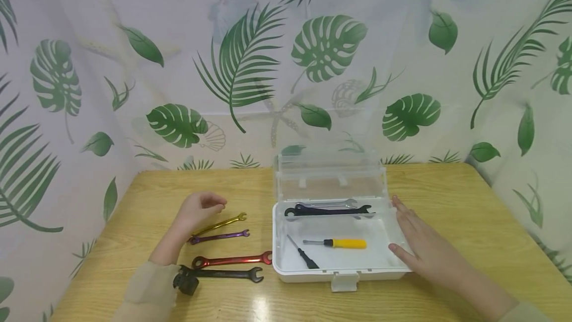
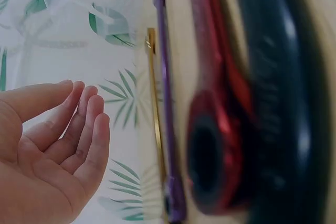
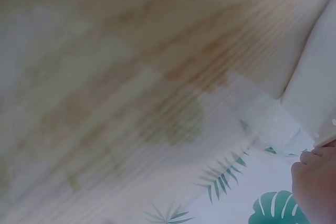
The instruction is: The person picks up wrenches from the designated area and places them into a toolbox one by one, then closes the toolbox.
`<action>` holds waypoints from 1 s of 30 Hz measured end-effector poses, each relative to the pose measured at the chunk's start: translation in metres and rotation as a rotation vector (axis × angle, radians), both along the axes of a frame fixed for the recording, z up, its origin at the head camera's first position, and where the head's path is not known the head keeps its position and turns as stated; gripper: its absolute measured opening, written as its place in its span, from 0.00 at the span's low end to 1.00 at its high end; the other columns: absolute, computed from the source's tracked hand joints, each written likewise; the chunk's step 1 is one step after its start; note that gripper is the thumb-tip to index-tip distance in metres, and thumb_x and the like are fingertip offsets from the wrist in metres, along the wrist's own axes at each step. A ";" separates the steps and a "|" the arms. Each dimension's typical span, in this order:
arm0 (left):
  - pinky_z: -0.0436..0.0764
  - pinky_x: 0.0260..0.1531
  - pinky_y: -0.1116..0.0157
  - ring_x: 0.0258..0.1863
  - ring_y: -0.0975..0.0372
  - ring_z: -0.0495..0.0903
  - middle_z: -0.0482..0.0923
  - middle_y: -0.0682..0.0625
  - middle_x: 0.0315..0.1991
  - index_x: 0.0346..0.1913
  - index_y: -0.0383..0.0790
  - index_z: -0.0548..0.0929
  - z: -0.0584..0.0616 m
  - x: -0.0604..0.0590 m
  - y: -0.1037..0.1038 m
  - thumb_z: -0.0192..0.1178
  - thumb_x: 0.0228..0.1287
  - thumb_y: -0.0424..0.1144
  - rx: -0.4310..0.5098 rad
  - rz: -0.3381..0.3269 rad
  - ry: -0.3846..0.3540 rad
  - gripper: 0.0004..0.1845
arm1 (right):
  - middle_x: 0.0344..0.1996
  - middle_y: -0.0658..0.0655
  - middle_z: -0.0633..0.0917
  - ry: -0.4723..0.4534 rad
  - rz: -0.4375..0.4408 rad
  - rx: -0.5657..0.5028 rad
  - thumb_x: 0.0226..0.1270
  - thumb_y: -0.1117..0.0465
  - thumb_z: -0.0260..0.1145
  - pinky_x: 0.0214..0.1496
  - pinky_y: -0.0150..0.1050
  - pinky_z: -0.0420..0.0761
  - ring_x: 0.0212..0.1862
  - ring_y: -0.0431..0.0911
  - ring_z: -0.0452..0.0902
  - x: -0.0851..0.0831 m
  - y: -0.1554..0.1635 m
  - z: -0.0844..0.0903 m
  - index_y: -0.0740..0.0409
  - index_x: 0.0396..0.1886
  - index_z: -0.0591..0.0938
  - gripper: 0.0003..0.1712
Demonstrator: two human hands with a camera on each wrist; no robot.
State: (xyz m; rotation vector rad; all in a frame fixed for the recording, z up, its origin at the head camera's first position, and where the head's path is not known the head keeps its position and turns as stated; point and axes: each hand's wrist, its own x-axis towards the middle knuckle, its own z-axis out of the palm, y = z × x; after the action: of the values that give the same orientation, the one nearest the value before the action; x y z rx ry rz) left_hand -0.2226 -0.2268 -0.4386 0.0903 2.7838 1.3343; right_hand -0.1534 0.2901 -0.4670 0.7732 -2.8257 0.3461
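Note:
My left hand (image 1: 199, 211) hovers by a gold wrench (image 1: 223, 223), fingers loosely bent, thumb near the fingertips, with nothing between them. In front of it lie a purple wrench (image 1: 221, 237), a red wrench (image 1: 232, 261) and a black wrench (image 1: 230, 274); the left wrist view shows the red ring end (image 2: 218, 166) up close. My right hand (image 1: 420, 245) rests along the right side of a white toolbox (image 1: 299, 277), fingers straight. Inside the box are a yellow-handled screwdriver (image 1: 348, 243), a black-handled screwdriver (image 1: 307, 258), and black and silver wrenches (image 1: 330, 210) at the back.
The toolbox's clear lid (image 1: 330, 183) stands raised at the back, and its white latch (image 1: 344, 282) hangs at the front. A wooden table (image 1: 451, 202) carries everything. Behind it hangs a leaf-print cloth (image 1: 250, 113). A black wrist device (image 1: 185, 281) sits at my left sleeve.

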 end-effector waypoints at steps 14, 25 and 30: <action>0.85 0.48 0.61 0.48 0.50 0.88 0.89 0.37 0.47 0.48 0.30 0.89 -0.023 0.001 -0.009 0.66 0.72 0.31 0.012 0.003 -0.055 0.08 | 0.87 0.63 0.51 0.019 0.003 0.006 0.78 0.49 0.64 0.77 0.16 0.26 0.83 0.63 0.59 0.000 0.000 0.002 0.71 0.84 0.53 0.50; 0.85 0.45 0.63 0.43 0.53 0.88 0.90 0.38 0.43 0.45 0.29 0.89 -0.031 -0.002 -0.014 0.69 0.69 0.30 -0.045 -0.007 -0.062 0.07 | 0.87 0.64 0.52 0.010 0.001 -0.008 0.79 0.50 0.64 0.77 0.16 0.27 0.83 0.63 0.58 0.001 -0.001 0.000 0.69 0.85 0.51 0.50; 0.82 0.40 0.67 0.40 0.56 0.86 0.89 0.39 0.40 0.45 0.29 0.89 -0.033 -0.003 -0.014 0.70 0.67 0.29 -0.044 -0.022 -0.079 0.07 | 0.87 0.64 0.53 0.013 0.002 -0.011 0.78 0.50 0.65 0.77 0.15 0.27 0.82 0.64 0.60 0.001 0.000 -0.001 0.68 0.85 0.51 0.51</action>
State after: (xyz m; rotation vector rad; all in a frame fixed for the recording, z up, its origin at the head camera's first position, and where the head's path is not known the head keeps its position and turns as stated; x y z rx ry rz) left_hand -0.2253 -0.2405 -0.4718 0.0651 2.7365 1.2428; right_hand -0.1529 0.2896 -0.4684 0.7727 -2.8083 0.3555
